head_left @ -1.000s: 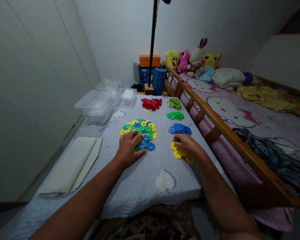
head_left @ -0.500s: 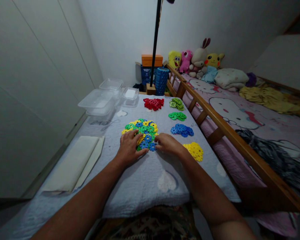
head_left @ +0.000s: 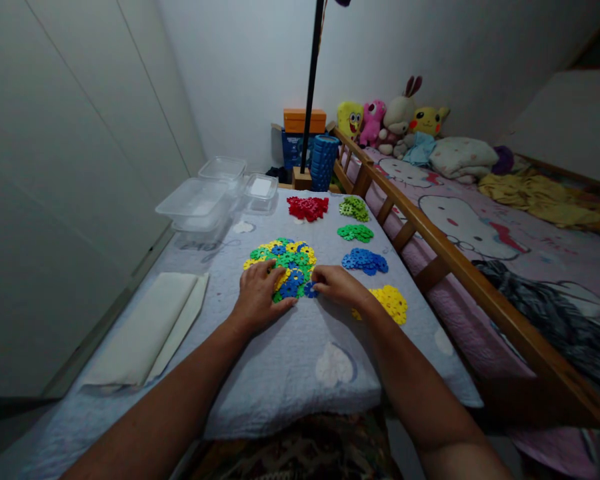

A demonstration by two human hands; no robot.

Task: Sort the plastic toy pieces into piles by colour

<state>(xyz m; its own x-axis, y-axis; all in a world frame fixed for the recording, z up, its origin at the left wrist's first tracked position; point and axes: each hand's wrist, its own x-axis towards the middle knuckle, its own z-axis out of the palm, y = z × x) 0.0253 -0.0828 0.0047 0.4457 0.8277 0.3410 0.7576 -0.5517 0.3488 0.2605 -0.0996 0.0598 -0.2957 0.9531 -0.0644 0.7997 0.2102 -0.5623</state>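
A mixed pile of blue, green and yellow flower-shaped plastic discs [head_left: 290, 258] lies mid-table. My left hand [head_left: 259, 293] rests against the pile's left and near side, fingers spread and thumb stretched along the front. At the pile's right edge, the curled fingers of my right hand [head_left: 339, 285] pinch a blue flower disc [head_left: 309, 290]. Sorted discs form separate heaps: yellow [head_left: 391, 304] partly behind my right forearm, blue [head_left: 365, 261], green [head_left: 356, 233], light green [head_left: 354, 209] and red [head_left: 307, 209].
Clear plastic containers [head_left: 195, 200] stand at the table's back left. A folded cream sheet [head_left: 147, 330] lies on the left. Along the right runs a wooden bed rail [head_left: 430, 248]; a black pole [head_left: 310, 87] rises behind the table.
My right hand has shifted slightly right, drawing the blue disc a little away from the pile. My left hand stays in place.
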